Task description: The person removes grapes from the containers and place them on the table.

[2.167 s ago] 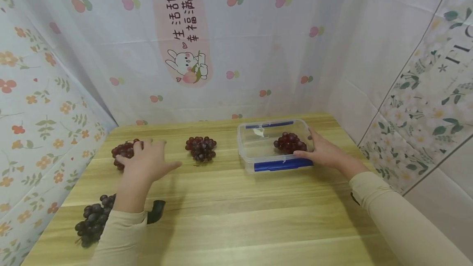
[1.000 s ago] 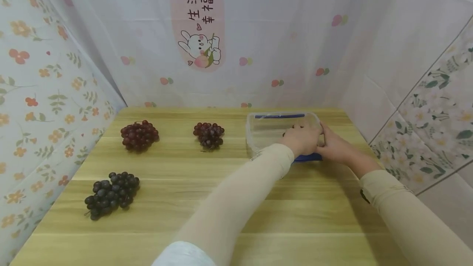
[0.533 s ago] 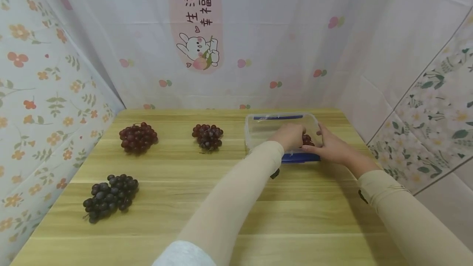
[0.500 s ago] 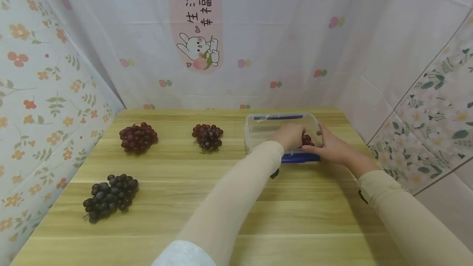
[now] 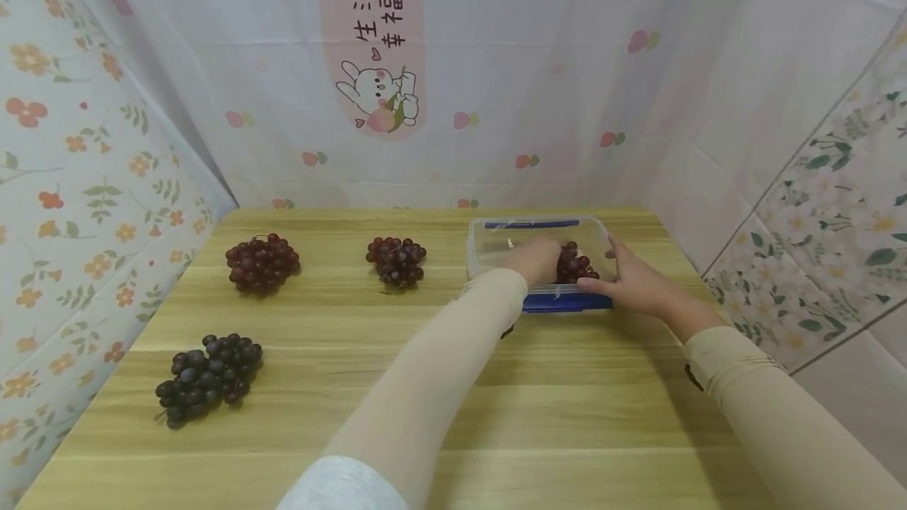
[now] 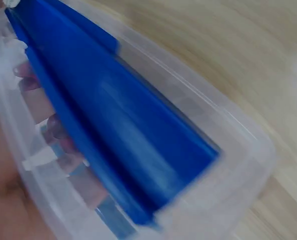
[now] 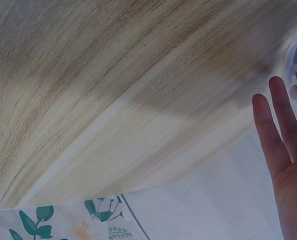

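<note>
A clear plastic box (image 5: 478, 254) with blue side clips stands at the back right of the table, lid off. My left hand (image 5: 536, 260) reaches down inside it, beside a bunch of dark red grapes (image 5: 575, 264). Its fingertips are hidden in the head view. In the left wrist view, the blue clip (image 6: 118, 115) and cloudy wall cover much of that hand. At the box's right end is my right hand (image 5: 638, 282), its thumb by the front rim. Its visible fingers look straight in the right wrist view.
Two more red bunches, one at the back left (image 5: 262, 264) and one near the middle (image 5: 397, 262), lie on the wooden table (image 5: 567, 415). A black grape bunch (image 5: 210, 378) lies front left. A patterned curtain (image 5: 460, 77) hangs behind.
My left hand came from the left side into the box, then shifted slightly left within it, showing more of the grapes. My right hand has stayed at the box's right end.
</note>
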Demonstrator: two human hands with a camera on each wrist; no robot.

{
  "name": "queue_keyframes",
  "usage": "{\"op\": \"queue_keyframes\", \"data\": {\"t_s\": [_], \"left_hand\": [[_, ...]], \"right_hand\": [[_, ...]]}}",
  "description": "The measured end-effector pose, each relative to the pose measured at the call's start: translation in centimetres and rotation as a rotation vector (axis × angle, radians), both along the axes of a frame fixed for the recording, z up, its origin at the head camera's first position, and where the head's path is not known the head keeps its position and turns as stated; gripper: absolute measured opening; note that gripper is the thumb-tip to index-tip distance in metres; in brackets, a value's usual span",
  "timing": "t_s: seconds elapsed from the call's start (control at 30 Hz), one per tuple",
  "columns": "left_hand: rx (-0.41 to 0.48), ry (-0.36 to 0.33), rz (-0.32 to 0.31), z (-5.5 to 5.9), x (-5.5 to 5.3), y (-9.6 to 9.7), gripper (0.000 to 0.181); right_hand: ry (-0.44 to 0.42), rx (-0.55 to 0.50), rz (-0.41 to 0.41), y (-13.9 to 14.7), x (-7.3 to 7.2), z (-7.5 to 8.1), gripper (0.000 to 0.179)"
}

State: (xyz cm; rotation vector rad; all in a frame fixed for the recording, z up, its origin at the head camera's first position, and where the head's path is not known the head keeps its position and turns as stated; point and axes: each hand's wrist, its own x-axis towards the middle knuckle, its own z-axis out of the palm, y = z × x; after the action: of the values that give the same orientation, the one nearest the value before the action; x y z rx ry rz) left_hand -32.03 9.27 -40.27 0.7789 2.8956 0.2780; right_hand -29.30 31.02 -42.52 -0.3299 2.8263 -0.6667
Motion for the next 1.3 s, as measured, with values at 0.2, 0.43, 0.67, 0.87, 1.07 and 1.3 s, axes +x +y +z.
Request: {"op": "queue_keyframes", "data": {"t_s": [0.2,0.43,0.67,0.87,1.07,1.3], "left_hand": [[0.048,0.031,-0.009,0.1,-0.1,-1.1,0.026],[0.075,0.0,-0.011,-0.3,-0.1,-1.3,0.028],[0.176,-0.065,0.0,-0.3,0.3,-1.7,0.063],[0.115,-0.008,-0.005,-0.6,0.2,-1.4,0.053],[0.147,-0.005,0.029,-1.0,0.2,-1.2,0.046],[0.185,-0.102,0.083,-1.2,0.5,-1.4,0.057]], "right_hand": [[0.009,-0.003,-0.011,0.0,-0.1,-0.1,0.128],[-0.007,0.007,-0.021,-0.2,0.0,0.0,0.129],[0.007,-0.008,-0.01,-0.1,0.0,0.2,0.127],[0.003,-0.011,-0.009,-0.1,0.1,0.2,0.127],[0.019,-0.015,-0.007,0.1,0.1,0.0,0.126],[-0.001,-0.013,0.0,0.0,0.1,0.1,0.127]]}}
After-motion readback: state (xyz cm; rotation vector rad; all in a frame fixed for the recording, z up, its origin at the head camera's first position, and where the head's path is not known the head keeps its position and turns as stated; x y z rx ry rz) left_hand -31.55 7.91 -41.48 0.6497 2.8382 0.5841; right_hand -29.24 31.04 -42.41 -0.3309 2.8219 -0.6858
